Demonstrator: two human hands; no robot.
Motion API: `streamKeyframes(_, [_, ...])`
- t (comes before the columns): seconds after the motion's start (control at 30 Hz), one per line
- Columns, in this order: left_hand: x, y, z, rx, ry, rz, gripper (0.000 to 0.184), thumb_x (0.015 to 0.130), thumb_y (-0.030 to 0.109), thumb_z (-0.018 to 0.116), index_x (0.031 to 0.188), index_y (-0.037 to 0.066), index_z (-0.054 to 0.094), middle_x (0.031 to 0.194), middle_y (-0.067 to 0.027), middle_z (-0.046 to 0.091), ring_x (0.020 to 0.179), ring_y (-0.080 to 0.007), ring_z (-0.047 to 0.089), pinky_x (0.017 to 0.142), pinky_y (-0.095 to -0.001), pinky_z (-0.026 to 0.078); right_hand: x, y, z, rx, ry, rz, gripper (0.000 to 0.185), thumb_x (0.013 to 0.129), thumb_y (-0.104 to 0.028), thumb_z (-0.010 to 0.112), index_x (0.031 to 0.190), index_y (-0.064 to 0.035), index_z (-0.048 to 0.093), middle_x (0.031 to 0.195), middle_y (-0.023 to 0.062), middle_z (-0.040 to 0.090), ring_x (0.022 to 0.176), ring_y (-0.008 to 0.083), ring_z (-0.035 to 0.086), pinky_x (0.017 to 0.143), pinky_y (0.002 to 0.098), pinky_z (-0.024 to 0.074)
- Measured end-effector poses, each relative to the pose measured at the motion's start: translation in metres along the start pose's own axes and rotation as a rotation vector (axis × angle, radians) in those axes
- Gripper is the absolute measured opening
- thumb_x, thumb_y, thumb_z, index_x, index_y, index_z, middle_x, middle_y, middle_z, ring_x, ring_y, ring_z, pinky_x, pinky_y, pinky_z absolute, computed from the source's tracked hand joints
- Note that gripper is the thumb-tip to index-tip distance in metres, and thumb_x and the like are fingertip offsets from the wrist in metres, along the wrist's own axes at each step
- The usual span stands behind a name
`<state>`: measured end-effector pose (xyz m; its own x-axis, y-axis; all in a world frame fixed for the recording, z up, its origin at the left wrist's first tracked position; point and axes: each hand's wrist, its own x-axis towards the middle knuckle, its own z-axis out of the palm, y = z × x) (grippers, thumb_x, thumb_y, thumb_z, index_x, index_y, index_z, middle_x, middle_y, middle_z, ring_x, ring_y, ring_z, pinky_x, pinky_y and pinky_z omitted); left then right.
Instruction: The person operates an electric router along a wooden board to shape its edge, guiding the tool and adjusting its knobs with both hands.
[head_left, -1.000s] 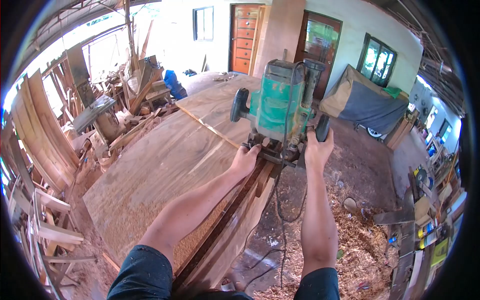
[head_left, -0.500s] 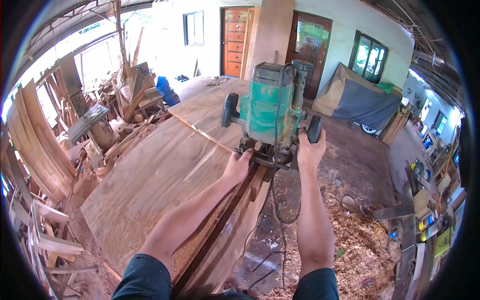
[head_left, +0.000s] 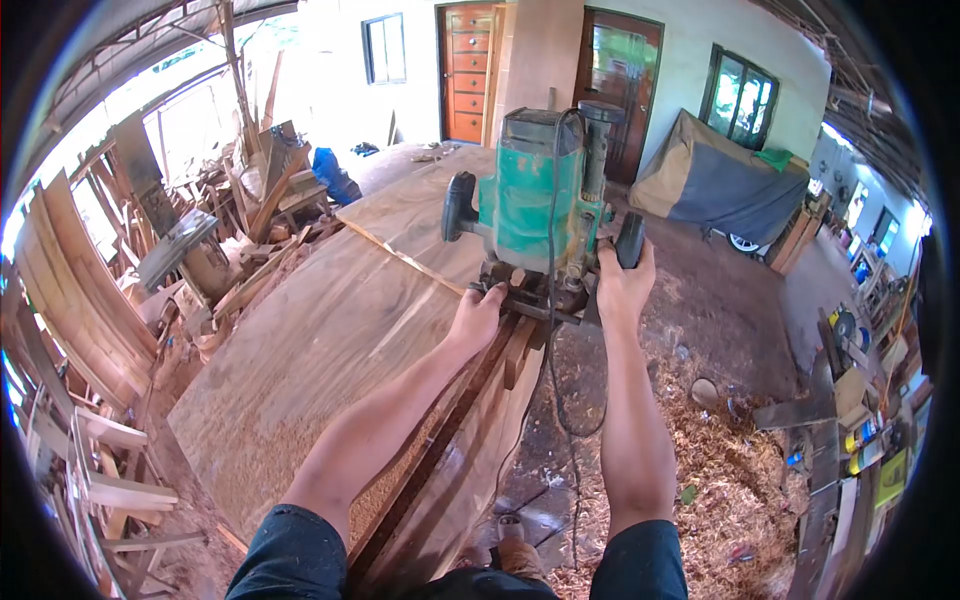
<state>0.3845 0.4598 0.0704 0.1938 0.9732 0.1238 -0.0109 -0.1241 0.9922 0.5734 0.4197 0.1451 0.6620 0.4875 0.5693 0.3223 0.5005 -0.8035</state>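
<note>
A green router (head_left: 537, 195) with black side handles stands upright over the far part of a dark wooden rail (head_left: 440, 440). My left hand (head_left: 478, 318) is closed on the metal base at the router's near left side. With its fingers partly hidden, my right hand (head_left: 626, 280) grips the black right handle. The router's left handle (head_left: 459, 207) is free. A black cord (head_left: 552, 385) hangs from the tool down past the rail's right side. Under the rail lies a large wooden panel (head_left: 300, 370), dusted with sawdust at its near end.
A thin wood strip (head_left: 400, 255) lies across the panel. Wood shavings (head_left: 720, 480) cover the floor at right. Scrap lumber (head_left: 270, 200) is piled at left. A covered vehicle (head_left: 725, 195) stands by the back wall. Boards and bottles (head_left: 865, 445) line the right side.
The view has shifted, so the router and both hands appear further left than a second ago. Both hands keep their hold. A foot now shows at the bottom.
</note>
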Motion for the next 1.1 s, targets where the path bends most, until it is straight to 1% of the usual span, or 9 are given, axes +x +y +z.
streamKeyframes(0.33, [0.033, -0.021, 0.007, -0.023, 0.005, 0.002, 0.032, 0.096, 0.031, 0.055, 0.097, 0.000, 0.061, 0.079, -0.0020, 0.060, 0.075, -0.0105, 0.052, 0.066, -0.0305, 0.042, 0.015, 0.006, 0.005, 0.069, -0.033, 0.078, 0.026, 0.079, -0.011, 0.070, 0.099, 0.0014, 0.058, 0.077, 0.0040, 0.057, 0.062, 0.0102, 0.051, 0.055, 0.0292, 0.0437])
streamKeyframes(0.4, [0.038, -0.023, 0.011, -0.106, 0.014, 0.001, 0.032, 0.096, 0.032, 0.056, 0.095, 0.000, 0.060, 0.078, -0.0014, 0.059, 0.073, -0.0100, 0.051, 0.064, -0.0295, 0.041, 0.020, 0.018, 0.007, 0.039, -0.004, -0.001, 0.026, 0.079, -0.011, 0.070, 0.099, 0.0014, 0.059, 0.077, 0.0042, 0.057, 0.063, 0.0106, 0.051, 0.055, 0.0293, 0.0437])
streamKeyframes(0.5, [0.035, -0.005, 0.010, 0.042, -0.012, -0.051, 0.032, 0.096, 0.032, 0.056, 0.094, 0.000, 0.060, 0.077, -0.0018, 0.059, 0.070, -0.0110, 0.051, 0.061, -0.0305, 0.040, 0.028, 0.027, 0.007, -0.002, 0.006, -0.054, 0.027, 0.078, -0.012, 0.070, 0.098, 0.0015, 0.059, 0.078, 0.0044, 0.057, 0.065, 0.0114, 0.052, 0.058, 0.0297, 0.0444])
streamKeyframes(0.6, [0.051, -0.024, 0.019, -0.044, 0.051, 0.125, 0.032, 0.096, 0.032, 0.057, 0.088, 0.001, 0.059, 0.071, -0.0011, 0.057, 0.062, -0.0108, 0.050, 0.053, -0.0312, 0.038, 0.031, 0.024, 0.008, 0.018, -0.005, -0.002, 0.027, 0.078, -0.012, 0.071, 0.097, 0.0018, 0.059, 0.078, 0.0048, 0.058, 0.069, 0.0125, 0.052, 0.063, 0.0302, 0.0451])
streamKeyframes(0.7, [0.061, -0.028, 0.021, 0.002, 0.074, 0.122, 0.033, 0.096, 0.033, 0.057, 0.083, 0.003, 0.057, 0.065, 0.0000, 0.054, 0.054, -0.0097, 0.047, 0.046, -0.0315, 0.034, 0.040, 0.031, 0.011, -0.018, -0.010, -0.004, 0.025, 0.078, -0.012, 0.071, 0.096, 0.0018, 0.059, 0.079, 0.0050, 0.059, 0.070, 0.0130, 0.052, 0.065, 0.0305, 0.0454])
streamKeyframes(0.8, [0.057, -0.012, 0.023, -0.073, 0.040, -0.073, 0.033, 0.096, 0.033, 0.057, 0.081, 0.004, 0.056, 0.061, 0.0013, 0.052, 0.050, -0.0085, 0.044, 0.044, -0.0307, 0.032, 0.044, 0.035, 0.010, -0.030, -0.011, -0.004, 0.024, 0.078, -0.010, 0.070, 0.095, 0.0014, 0.059, 0.079, 0.0050, 0.059, 0.069, 0.0133, 0.052, 0.064, 0.0308, 0.0457])
streamKeyframes(0.93, [0.065, -0.014, 0.027, -0.016, 0.058, -0.040, 0.031, 0.097, 0.032, 0.056, 0.083, 0.004, 0.056, 0.061, 0.0012, 0.053, 0.051, -0.0085, 0.046, 0.045, -0.0305, 0.034, 0.052, 0.038, 0.012, -0.036, -0.006, -0.038, 0.021, 0.078, -0.008, 0.068, 0.095, 0.0011, 0.059, 0.078, 0.0049, 0.059, 0.068, 0.0132, 0.052, 0.063, 0.0313, 0.0461])
streamKeyframes(1.03, [0.067, -0.014, 0.033, -0.031, 0.099, 0.172, 0.029, 0.097, 0.031, 0.055, 0.088, 0.003, 0.059, 0.066, 0.0009, 0.057, 0.059, -0.0087, 0.050, 0.052, -0.0304, 0.038, 0.050, 0.029, 0.013, 0.095, -0.019, 0.083, 0.021, 0.078, -0.008, 0.067, 0.095, 0.0009, 0.058, 0.079, 0.0051, 0.059, 0.069, 0.0134, 0.053, 0.065, 0.0315, 0.0464])
streamKeyframes(1.1, [0.064, -0.010, 0.033, -0.059, 0.057, 0.091, 0.029, 0.098, 0.030, 0.054, 0.092, 0.002, 0.061, 0.073, -0.0001, 0.060, 0.067, -0.0091, 0.052, 0.058, -0.0304, 0.040, 0.051, 0.028, 0.014, 0.126, -0.011, 0.079, 0.022, 0.078, -0.008, 0.067, 0.096, 0.0010, 0.059, 0.079, 0.0049, 0.058, 0.067, 0.0130, 0.053, 0.062, 0.0309, 0.0462])
